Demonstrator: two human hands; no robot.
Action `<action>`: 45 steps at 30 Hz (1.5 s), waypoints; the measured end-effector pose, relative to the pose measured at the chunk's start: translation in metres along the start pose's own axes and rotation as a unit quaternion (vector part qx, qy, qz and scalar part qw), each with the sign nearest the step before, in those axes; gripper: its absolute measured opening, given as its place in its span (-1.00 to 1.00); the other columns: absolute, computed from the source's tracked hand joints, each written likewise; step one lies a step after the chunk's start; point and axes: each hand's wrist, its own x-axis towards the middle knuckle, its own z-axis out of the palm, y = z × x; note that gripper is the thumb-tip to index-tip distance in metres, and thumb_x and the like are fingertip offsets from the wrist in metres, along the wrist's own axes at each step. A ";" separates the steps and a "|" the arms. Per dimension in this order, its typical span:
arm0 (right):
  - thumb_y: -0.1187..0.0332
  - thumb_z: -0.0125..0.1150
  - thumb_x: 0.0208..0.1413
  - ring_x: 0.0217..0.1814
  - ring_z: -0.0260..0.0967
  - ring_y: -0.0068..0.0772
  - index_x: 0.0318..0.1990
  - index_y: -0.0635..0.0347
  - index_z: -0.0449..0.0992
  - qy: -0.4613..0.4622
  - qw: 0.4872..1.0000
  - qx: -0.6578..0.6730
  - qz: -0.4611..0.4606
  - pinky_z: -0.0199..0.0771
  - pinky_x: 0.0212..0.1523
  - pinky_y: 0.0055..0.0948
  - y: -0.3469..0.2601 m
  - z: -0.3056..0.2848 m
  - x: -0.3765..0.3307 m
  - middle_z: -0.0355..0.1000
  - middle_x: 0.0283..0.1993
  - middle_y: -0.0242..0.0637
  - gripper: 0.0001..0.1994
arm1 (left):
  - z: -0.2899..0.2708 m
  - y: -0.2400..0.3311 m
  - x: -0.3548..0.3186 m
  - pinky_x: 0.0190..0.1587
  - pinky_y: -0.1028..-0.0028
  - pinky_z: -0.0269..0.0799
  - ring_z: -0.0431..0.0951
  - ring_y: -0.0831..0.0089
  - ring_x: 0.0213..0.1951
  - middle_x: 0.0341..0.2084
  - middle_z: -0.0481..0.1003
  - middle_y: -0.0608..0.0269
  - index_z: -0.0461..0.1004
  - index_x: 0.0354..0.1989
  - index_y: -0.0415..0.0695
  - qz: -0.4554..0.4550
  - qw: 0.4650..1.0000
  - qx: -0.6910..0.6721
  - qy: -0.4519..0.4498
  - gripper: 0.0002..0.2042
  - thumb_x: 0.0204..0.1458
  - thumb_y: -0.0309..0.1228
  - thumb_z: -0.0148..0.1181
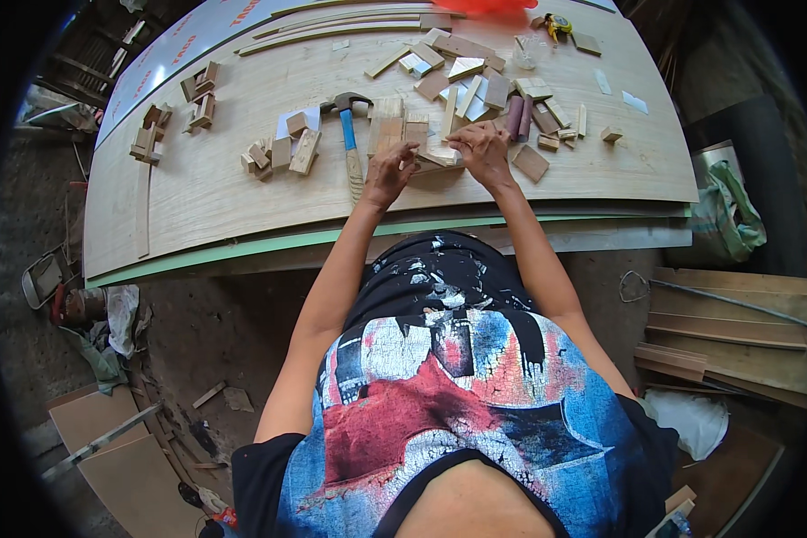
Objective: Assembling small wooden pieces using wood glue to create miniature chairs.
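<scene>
Both my hands are close together at the near edge of the wooden tabletop [224, 202]. My left hand [390, 175] is closed, thumb and fingers drawn together, beside a block of light wood pieces [386, 125]. My right hand [484, 154] is closed too, its fingertips pinched at the end of a small pale wood piece [439, 160] lying between the hands. Anything tiny in either set of fingers is too small to make out. Left of my left hand lies a claw hammer [349, 134] with a blue and wooden handle.
Small wood offcuts [475, 70] and dark red cylinders [515, 117] lie beyond my right hand. Wood blocks [305, 151] sit left of the hammer, small wooden assemblies [203, 109] farther left. Long strips [332, 38] and a yellow tape measure [559, 25] are at the back.
</scene>
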 end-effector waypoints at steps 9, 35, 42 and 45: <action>0.27 0.19 -0.22 -0.16 0.23 -0.46 -0.46 -0.16 0.56 -0.043 0.998 -0.034 -0.017 -0.01 -0.13 -0.24 -0.005 0.004 -0.011 0.44 -0.40 -0.60 -0.90 | 0.003 0.001 0.000 -0.33 0.47 0.37 0.48 0.35 -0.42 -0.48 0.47 0.18 0.43 -0.26 -0.17 0.016 1.000 0.006 0.025 -0.71 -0.27 -0.53 0.21; 0.27 0.16 -0.25 -0.17 0.23 -0.44 -0.51 -0.10 0.56 0.019 1.000 -0.007 -0.020 -0.02 -0.07 -0.20 -0.012 0.008 -0.012 0.46 -0.40 -0.55 -0.91 | 0.004 -0.001 -0.003 -0.33 0.45 0.37 0.47 0.32 -0.41 -0.47 0.44 0.18 0.38 -0.19 -0.16 0.041 0.998 0.041 0.028 -0.65 -0.25 -0.53 0.21; 0.52 0.04 -0.20 -0.33 0.32 -0.18 -0.33 0.14 0.46 0.140 0.987 0.077 -0.015 0.25 -0.28 -0.34 0.011 -0.005 -0.008 0.43 -0.36 -0.27 -0.80 | 0.001 -0.002 -0.002 -0.21 0.41 0.34 0.44 0.23 -0.30 -0.37 0.41 0.09 0.18 0.01 -0.17 0.040 0.999 0.023 -0.005 -0.41 -0.31 -0.55 0.22; 0.57 0.03 -0.24 -0.25 0.32 -0.16 -0.30 0.17 0.44 0.086 0.992 0.090 -0.007 0.25 -0.20 -0.34 0.020 0.001 -0.018 0.42 -0.30 -0.24 -0.75 | 0.001 -0.004 -0.002 -0.19 0.38 0.33 0.43 0.20 -0.27 -0.35 0.40 0.07 0.17 0.02 -0.18 0.043 0.999 0.026 -0.013 -0.38 -0.33 -0.55 0.23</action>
